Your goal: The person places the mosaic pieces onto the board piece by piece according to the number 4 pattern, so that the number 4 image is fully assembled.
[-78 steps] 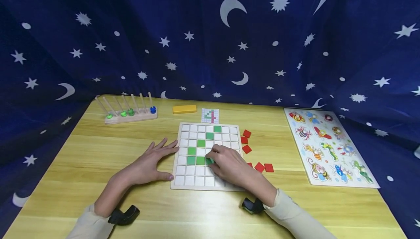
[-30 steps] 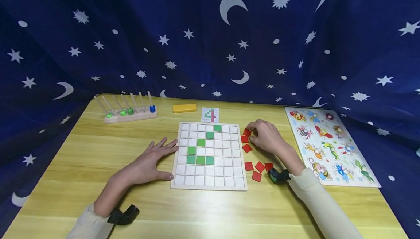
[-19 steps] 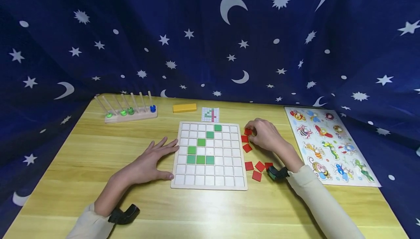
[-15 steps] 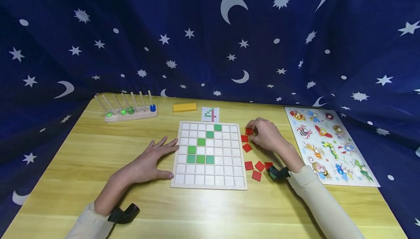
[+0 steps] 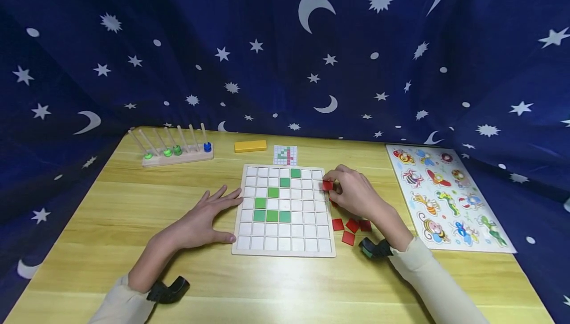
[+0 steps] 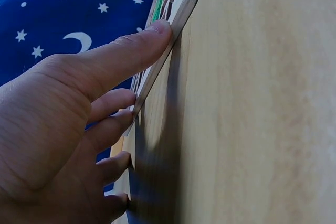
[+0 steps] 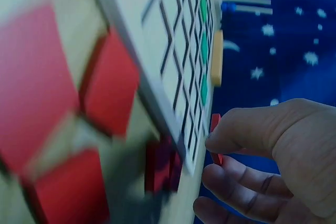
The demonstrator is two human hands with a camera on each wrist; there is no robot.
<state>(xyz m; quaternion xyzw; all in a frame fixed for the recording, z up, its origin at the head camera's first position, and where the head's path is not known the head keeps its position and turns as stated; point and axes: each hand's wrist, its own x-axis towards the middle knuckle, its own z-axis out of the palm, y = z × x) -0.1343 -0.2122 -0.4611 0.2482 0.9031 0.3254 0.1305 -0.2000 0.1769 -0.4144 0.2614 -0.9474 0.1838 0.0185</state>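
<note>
The head view shows a red tile [image 5: 327, 185] held up by the right rim of the board [image 5: 298, 231], right of the middle of the worktop [image 5: 249, 294]. The right hand [image 5: 355, 194] pinches it in its grip. This looks like the carrying step; next it seems to need laying flat in a blank square. The left hand [image 5: 197, 223], fingers spread, holds nothing and touches the board's left rim. A card [image 5: 285, 156] showing a 4 lies near the back edge.

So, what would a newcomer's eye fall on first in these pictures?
Probably the dark blue backdrop with white stars and moons, behind the table. Next, the green tiles on the white grid board mid-table, and the red tile the right hand pinches by the board's right edge.
</note>
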